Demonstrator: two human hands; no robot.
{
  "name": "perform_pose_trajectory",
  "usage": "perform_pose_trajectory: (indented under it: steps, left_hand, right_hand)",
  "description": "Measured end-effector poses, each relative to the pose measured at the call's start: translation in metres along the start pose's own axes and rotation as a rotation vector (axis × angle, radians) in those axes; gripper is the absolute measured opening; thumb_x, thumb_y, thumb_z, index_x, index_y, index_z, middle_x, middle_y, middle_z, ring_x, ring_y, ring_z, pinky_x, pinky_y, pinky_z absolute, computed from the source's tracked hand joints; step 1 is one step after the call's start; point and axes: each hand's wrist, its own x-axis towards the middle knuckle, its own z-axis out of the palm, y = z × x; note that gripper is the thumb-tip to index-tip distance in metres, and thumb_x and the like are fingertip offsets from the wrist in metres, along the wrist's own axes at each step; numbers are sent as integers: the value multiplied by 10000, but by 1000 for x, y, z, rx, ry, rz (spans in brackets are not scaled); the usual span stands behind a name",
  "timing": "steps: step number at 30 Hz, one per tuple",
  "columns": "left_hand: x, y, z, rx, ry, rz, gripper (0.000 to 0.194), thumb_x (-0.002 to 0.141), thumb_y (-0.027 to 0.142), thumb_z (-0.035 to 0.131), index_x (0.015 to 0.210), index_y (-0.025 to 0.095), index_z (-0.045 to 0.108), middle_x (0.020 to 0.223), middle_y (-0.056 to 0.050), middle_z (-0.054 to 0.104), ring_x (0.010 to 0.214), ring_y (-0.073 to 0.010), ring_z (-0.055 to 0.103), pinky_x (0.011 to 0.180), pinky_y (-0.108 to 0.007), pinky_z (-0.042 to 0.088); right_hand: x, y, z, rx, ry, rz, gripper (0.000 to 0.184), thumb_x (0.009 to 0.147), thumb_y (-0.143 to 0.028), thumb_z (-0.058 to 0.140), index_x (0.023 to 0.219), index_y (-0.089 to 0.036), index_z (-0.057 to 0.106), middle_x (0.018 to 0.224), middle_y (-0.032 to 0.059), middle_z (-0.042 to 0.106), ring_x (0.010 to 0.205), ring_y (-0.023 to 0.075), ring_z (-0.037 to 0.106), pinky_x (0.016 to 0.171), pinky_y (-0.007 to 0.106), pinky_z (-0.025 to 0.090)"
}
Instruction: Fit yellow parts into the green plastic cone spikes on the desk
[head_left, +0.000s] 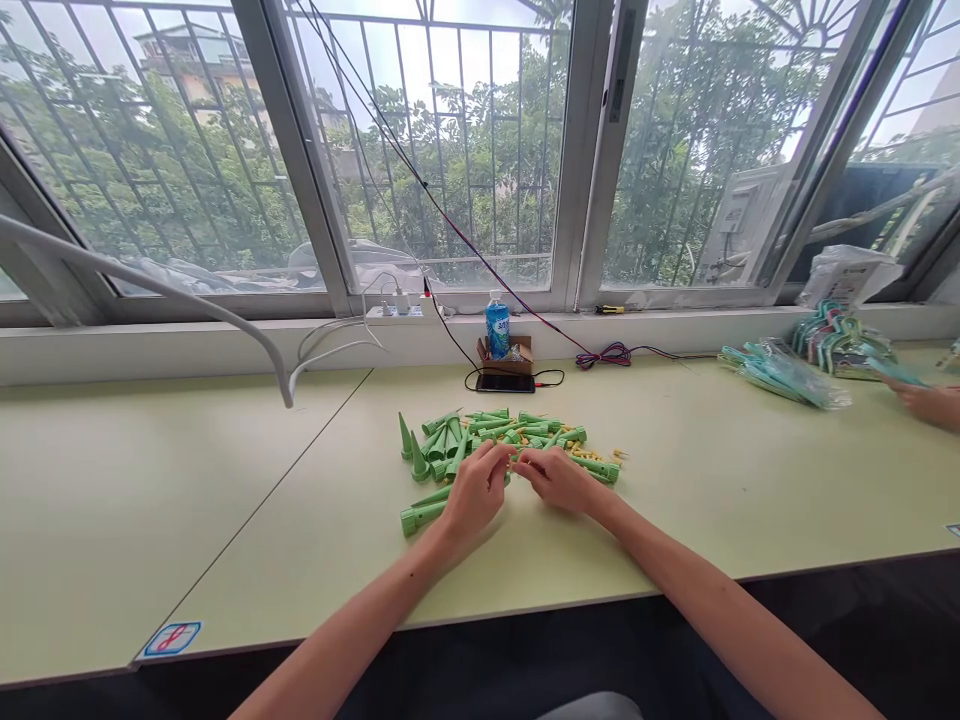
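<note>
My left hand (pixel 478 492) is closed in a pinch, fingertips meeting those of my right hand (pixel 559 480) above the near side of a pile of green plastic spikes (pixel 442 440). My right fingers are pinched too; whatever sits between the fingertips is too small and hidden to name. Beside and partly beneath my left hand lies a capped green spike (pixel 420 516), with another tapered one along it. A bit of green shows just right of my left fingers. Small yellow plastic pieces (pixel 585 455) are scattered among the spikes on the right. Two green cones (pixel 406 437) stand upright at the pile's left.
Behind the pile are a phone (pixel 505 383) on a cable and a small cardboard box (pixel 517 362) with a blue bottle (pixel 497 325). Bagged hangers (pixel 787 372) lie at right, near another person's hand (pixel 926 400). A white curved tube (pixel 225 312) hangs at left.
</note>
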Motion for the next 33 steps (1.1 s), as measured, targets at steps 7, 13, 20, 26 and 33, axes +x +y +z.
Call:
perform_pose_trajectory:
  steps: [7,13,20,26,33]
  left_hand:
    - [0,0,1,-1,1,8,248,944,129,407,959,195,646,793,-25,580,646,-121,504,578,-231,408]
    - [0,0,0,6,-10,6,258,937,110,398,966,196,639,798,-20,569,628,-114,490,575,-228,397]
    - [1,0,0,-1,-11,3,251,942,118,401,957,202,637,805,-21,574,662,-126,501,590,-233,398]
    - [0,1,0,-13,-26,-8,264,931,94,391,964,194,633,799,-20,557,641,-118,496,586,-230,398]
    - [0,0,0,-3,-13,-15,243,943,111,410,945,196,637,799,-17,563,654,-117,494,597,-228,391]
  right_hand:
    - [-2,-3,-2,38,-18,20,194,950,-389,508,956,-200,557,527,-77,448,481,109,374,518,239,290]
    - [-1,-1,-1,20,-7,-7,270,972,-375,457,800,-194,561,565,-49,485,514,109,393,541,243,309]
    - [-2,-3,-2,27,-18,16,200,948,-386,525,955,-195,584,535,-74,468,490,103,385,533,232,297]
    - [0,1,0,-9,-1,-5,333,985,-380,442,741,-188,561,571,-42,481,522,105,387,541,239,294]
    - [-2,-3,-2,20,-25,30,173,938,-365,543,944,-196,582,548,-67,490,493,104,397,530,227,309]
